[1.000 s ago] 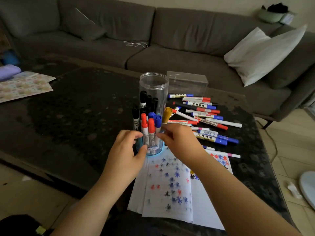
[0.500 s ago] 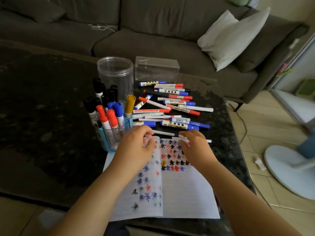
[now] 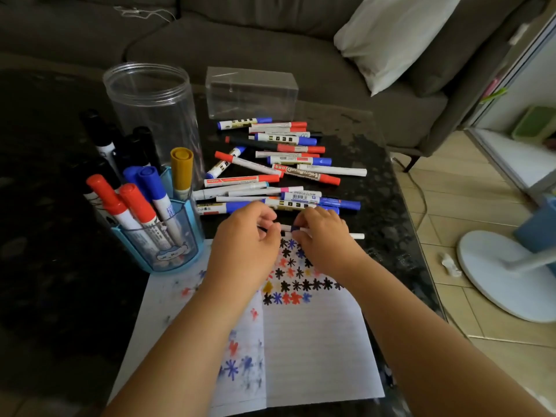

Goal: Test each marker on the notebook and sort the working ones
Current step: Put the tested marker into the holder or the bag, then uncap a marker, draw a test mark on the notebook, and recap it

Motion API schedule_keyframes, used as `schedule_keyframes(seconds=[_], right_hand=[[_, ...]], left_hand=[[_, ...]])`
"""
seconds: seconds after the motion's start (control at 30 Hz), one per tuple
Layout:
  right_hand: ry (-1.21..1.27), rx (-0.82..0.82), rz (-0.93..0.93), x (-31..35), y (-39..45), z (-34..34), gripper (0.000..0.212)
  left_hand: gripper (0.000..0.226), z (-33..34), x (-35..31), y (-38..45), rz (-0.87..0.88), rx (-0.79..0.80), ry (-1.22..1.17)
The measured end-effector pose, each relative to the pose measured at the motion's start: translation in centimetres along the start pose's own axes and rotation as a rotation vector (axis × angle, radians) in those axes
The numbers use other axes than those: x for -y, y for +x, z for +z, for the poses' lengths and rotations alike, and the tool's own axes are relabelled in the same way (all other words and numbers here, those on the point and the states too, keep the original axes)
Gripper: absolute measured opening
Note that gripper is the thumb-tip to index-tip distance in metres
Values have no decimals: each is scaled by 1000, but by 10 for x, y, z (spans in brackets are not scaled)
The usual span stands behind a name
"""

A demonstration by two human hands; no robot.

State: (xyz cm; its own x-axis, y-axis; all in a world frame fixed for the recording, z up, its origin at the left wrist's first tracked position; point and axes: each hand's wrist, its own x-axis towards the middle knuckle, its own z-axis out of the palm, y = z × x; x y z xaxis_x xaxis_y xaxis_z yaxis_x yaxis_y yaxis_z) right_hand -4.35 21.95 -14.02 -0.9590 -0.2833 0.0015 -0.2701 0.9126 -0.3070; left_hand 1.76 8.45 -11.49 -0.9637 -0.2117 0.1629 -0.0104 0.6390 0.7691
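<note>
At the centre of the frame, above the open lined white notebook (image 3: 316,341), we pinch a slim white marker (image 3: 356,235) in both our left hand (image 3: 245,236) and right hand (image 3: 323,236), and should pull its cap straight off while holding the barrel level.

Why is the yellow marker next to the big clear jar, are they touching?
Cannot tell. In the head view the yellow marker stands in the blue cup and overlaps the clear jar behind it, so any gap is hidden.
</note>
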Motion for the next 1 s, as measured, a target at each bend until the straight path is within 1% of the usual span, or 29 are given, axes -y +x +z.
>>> schedule_keyframes(seconds=[0.07,0.13,0.2,0.3,0.33,0.4,0.5,0.57,0.63,0.67,0.73,0.83,0.9,1.0], right_hand=[[-7,-73,-15,1,-5,-7,15],[90,-205,-29,3,-16,-23,12],[324,-295,-12,5,-32,-42,9],[699,-322,12,8,-62,-65,6],[799,-312,14,10,-72,-70,7],[933,-274,2,12,-87,-72,19],[1023,-145,-4,14,-101,-57,27],[1087,-69,65,14,-106,-45,30],[1286,-8,198,14,-108,-37,32],[1410,36,259,13,-108,-36,33],[1601,148,318,13,-107,-37,32],[1818,268,281,12,-106,-38,28],[1815,271,237,14,-107,-37,25],[1625,190,212,17,-108,-36,25]], left_hand=[[11,-5,-1,0,5,-3,-19],[9,-8,-2,-1,25,-4,-17],[9,-11,-4,-3,50,-18,-7],[9,-13,-10,-7,84,-25,-63],[9,-13,-13,-9,95,-12,-85],[7,-10,-17,-13,107,45,-112],[11,-5,-24,-18,78,179,-186],[16,-3,-28,-21,24,293,-260],[24,1,-28,-24,-12,374,-332],[26,3,-28,-25,-32,401,-393],[27,6,-28,-27,-99,466,-556],[26,7,-29,-27,-186,590,-797],[25,7,-28,-26,-204,626,-906],[20,9,-26,-25,-230,580,-1000]])
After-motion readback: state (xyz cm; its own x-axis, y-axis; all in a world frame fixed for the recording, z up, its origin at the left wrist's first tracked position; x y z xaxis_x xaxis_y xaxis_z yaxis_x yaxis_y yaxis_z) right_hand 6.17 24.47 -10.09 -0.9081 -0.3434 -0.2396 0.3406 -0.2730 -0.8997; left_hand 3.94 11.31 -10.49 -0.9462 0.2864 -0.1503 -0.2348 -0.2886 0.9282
